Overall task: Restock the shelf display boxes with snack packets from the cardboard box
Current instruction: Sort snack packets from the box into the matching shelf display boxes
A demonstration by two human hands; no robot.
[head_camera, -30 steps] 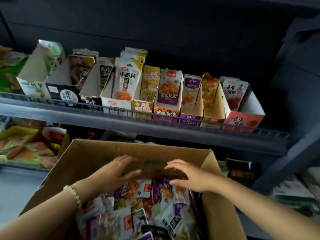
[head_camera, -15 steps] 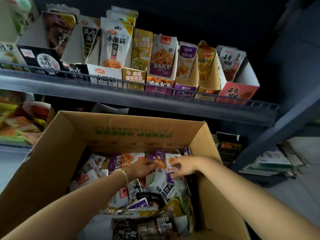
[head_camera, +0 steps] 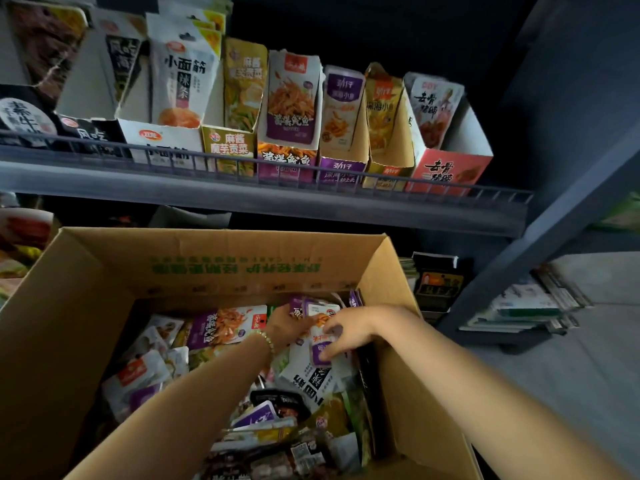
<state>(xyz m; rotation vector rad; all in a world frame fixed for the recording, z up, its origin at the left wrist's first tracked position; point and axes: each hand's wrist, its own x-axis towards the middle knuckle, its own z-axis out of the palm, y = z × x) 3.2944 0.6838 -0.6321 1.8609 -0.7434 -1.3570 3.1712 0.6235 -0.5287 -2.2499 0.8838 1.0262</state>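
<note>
Fingers (head_camera: 334, 351) of your right hand (head_camera: 346, 332) curl round a small white-and-purple snack packet (head_camera: 318, 339) in the far right corner of the brown cardboard box (head_camera: 86, 306), its long axis toward you; your left hand (head_camera: 285, 323) touches its far end, grip unclear.

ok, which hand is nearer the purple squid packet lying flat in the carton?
Left. The left hand sits just right of the purple squid packet; the right hand is farther right, beyond it, curled on a small purple packet.
</note>
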